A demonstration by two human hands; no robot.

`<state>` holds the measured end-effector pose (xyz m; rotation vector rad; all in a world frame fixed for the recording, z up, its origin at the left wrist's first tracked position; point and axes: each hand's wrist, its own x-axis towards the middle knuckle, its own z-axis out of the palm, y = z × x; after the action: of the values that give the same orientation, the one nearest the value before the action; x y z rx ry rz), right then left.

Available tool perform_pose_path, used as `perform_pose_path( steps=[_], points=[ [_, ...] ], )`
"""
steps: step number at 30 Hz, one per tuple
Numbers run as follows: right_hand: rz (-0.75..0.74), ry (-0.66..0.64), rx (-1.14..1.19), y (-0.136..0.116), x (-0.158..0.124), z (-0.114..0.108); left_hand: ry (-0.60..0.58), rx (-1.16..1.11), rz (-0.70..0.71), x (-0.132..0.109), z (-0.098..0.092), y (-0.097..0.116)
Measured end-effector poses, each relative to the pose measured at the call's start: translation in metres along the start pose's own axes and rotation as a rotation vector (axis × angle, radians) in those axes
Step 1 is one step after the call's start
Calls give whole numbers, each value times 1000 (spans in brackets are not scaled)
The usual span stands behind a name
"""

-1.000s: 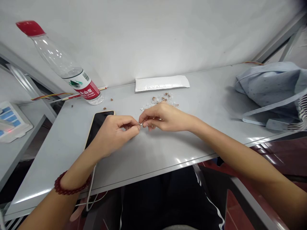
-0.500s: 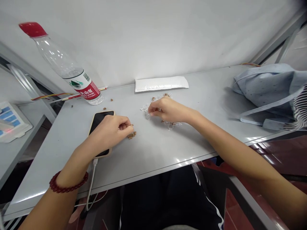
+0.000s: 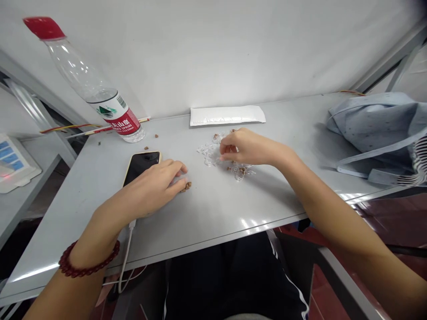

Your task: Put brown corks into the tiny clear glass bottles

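Note:
My left hand rests over the right side of a phone. Its thumb and fingers are apart with nothing visible between them, and small brown pieces lie by the thumb tip. Over a scatter of small clear plastic pieces hovers my right hand, fingers loosely curled and thumb apart; I see nothing in its grip. More clear pieces mixed with brown bits lie just below that hand, and others show beyond its fingers. The hand hides part of the scatter.
A red-capped water bottle stands at the back left. A white padded packet lies against the wall. At right is a light blue cloth bag. A white cable hangs from the phone over the table's front edge.
My right hand has moved right, away from the clear pieces at the left of the scatter, and its fingers have parted. My left hand's pinch has opened beside the brown pieces.

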<state>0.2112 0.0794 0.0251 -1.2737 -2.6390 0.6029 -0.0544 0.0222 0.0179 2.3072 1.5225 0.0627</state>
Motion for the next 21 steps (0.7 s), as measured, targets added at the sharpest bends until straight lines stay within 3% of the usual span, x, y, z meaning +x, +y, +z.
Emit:
perform_pose_path(
  steps=[4,9,14,21],
  points=[
    [46,-112,35,-1,-7,-8,-36,-59,92,3,8,5],
    [119,-198,9,-11,-9,-1,-42,-86,150,5,13,-1],
    [64,-150,18,-15,-7,8,-34,-86,150,5,11,0],
    [-96,-19,189,-24,-7,9,226,-109,155,5,12,18]
  ],
)
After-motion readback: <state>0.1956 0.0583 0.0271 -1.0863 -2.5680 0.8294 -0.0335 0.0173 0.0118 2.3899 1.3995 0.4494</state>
